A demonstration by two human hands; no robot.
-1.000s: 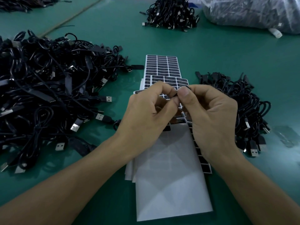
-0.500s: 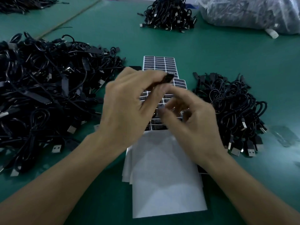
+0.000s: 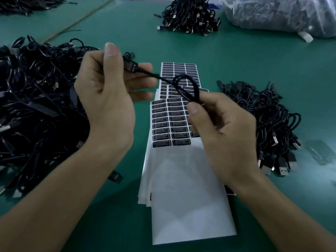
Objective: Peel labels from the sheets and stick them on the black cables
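Whereas a second ago both hands were bunched together low over the label sheets (image 3: 163,122), the fingers (image 3: 143,68) of the left hand (image 3: 109,95) now pinch the boxy end of one black cable (image 3: 131,67) against the thumb, raised clear of the paper. The right hand (image 3: 223,131) has pulled off to the right. Its thumb and forefinger pinch the bundled loop of the same cable, so the cord runs between the two hands in the air above the sheets. The lower left fingers lie fairly straight under the plug. The right hand's outer fingers are curled in, with nothing seen in them.

Half a second ago the hands were blurred mid-move; now they are apart and sharp. My read is that the sticking step for this cable is done or being checked, since neither hand holds a loose label. I can't tell if a label sits on the boxy end, as it is too dark and small.

The sheets lie flat on the green bench (image 3: 263,57). The top one is stripped to white backing at the near end, with rows of black labels left further up. The big pile (image 3: 36,106) of cables lies left of the left hand. The smaller pile (image 3: 269,120) is just right of the right hand and is probably the finished ones. The likely next move is to drop this cable there and peel another label. A far pile (image 3: 189,15) and a plastic bag (image 3: 281,13) sit at the back.
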